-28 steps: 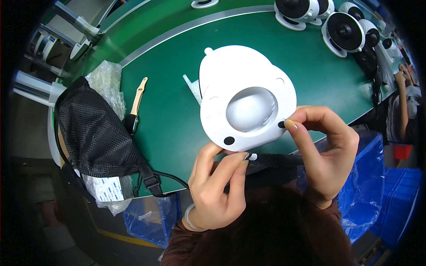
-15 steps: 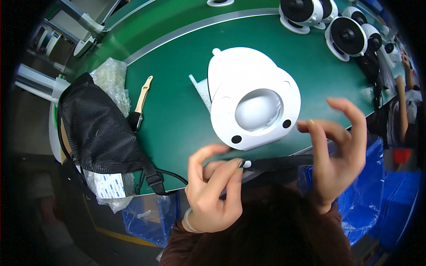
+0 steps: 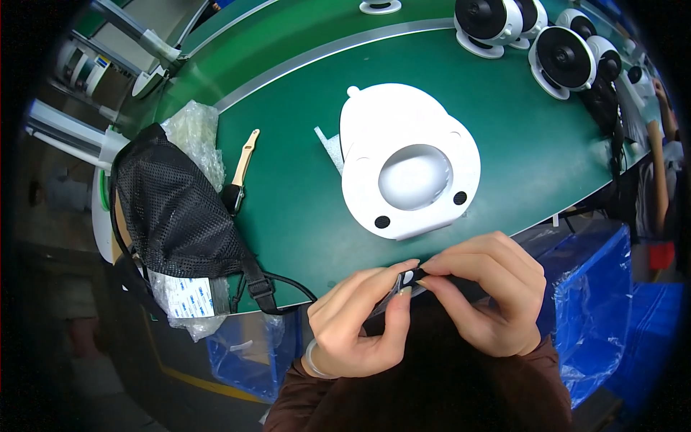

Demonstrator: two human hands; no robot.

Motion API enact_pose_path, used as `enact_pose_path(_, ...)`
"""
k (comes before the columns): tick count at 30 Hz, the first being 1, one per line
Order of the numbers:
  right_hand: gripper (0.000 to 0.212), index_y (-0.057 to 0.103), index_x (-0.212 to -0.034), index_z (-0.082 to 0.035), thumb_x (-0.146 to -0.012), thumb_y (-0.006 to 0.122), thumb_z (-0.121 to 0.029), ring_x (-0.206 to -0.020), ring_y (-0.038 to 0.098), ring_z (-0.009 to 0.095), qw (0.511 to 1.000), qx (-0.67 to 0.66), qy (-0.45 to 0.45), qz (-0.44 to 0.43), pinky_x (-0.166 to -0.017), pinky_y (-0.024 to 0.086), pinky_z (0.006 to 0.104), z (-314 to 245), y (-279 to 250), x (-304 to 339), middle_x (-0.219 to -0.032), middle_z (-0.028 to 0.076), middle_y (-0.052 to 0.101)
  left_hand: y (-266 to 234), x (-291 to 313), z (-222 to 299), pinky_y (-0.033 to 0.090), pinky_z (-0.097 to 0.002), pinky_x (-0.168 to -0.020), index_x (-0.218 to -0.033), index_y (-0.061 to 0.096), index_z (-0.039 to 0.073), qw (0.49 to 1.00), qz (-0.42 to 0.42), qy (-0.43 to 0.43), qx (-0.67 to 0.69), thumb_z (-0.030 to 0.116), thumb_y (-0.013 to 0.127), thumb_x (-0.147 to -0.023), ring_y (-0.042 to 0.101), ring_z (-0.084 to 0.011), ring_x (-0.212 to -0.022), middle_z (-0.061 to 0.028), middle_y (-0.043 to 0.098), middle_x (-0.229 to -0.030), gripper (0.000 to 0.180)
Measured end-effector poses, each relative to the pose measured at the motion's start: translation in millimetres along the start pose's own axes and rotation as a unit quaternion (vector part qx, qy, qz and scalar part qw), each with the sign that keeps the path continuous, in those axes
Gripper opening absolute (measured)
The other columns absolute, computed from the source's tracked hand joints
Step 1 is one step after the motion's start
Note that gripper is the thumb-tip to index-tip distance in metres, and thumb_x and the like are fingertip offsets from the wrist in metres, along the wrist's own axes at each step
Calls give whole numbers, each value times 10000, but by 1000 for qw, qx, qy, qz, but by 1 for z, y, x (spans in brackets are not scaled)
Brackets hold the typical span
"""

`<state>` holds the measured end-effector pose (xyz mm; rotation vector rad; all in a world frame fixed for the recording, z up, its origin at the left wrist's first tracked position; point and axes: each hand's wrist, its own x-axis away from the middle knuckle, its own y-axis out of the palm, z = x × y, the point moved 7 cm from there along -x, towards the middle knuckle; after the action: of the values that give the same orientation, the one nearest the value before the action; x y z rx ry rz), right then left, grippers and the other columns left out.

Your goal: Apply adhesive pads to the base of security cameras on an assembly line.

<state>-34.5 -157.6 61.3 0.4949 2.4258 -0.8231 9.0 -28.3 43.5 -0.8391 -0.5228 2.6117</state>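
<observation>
Just beyond the table's near edge, my left hand (image 3: 360, 317) pinches a small black-and-white piece (image 3: 408, 277) between thumb and fingers. My right hand (image 3: 497, 291) is closed too, its thumb and fingertips pinching the right end of that piece. Its exact kind is too small to make out. Directly ahead, a white rounded device (image 3: 399, 119) lies on the green table. Its ring-shaped base (image 3: 360, 187) faces up, with a round hollow in the middle and two black round pads, a left pad (image 3: 382, 222) and a right pad (image 3: 461, 197).
On the left lie a black mesh bag (image 3: 180, 209), bubble wrap (image 3: 198, 140) and a beige-handled brush (image 3: 246, 157). Several black-and-white round devices (image 3: 561, 57) stand far right. Blue plastic-lined bins (image 3: 590, 309) sit below the table edge. Another person's arm (image 3: 660, 165) shows at far right.
My right hand has moved left from beside the white device and closed on the small piece in my left hand. The view has shifted slightly.
</observation>
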Motion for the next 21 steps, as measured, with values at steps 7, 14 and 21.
enact_pose_path(7, 203, 620, -766, -36, -588, 707, 9, -625, 585, 219, 1000, -12, -3, -2, -541, 464, 280, 4, -2, 0, -720, 71, 607, 4, -4, 6, 485, -227, -536, -866, 637, -38, 999, 1, 27, -19, -61, 596, -678, 617, -187, -578, -121, 632, -725, 193)
enact_pose_path(14, 191, 618, -750, -25, -586, 698, 32, -607, 582, 226, 999, 33, -35, 6, -544, 470, 283, -6, 1, -1, -713, 80, 608, -2, -3, 8, 478, -240, -499, -827, 629, -14, 997, 36, 45, -46, -64, 611, -681, 609, -187, -541, -98, 630, -697, 156)
enact_pose_path(21, 192, 606, -753, -11, -592, 678, 64, -634, 595, 238, 997, 68, -25, -9, -580, 484, 300, -9, -2, 3, -738, 96, 618, 3, 0, 10, 473, -238, -512, -814, 630, -14, 998, 48, 23, -26, -34, 612, -701, 619, -182, -560, -96, 636, -703, 116)
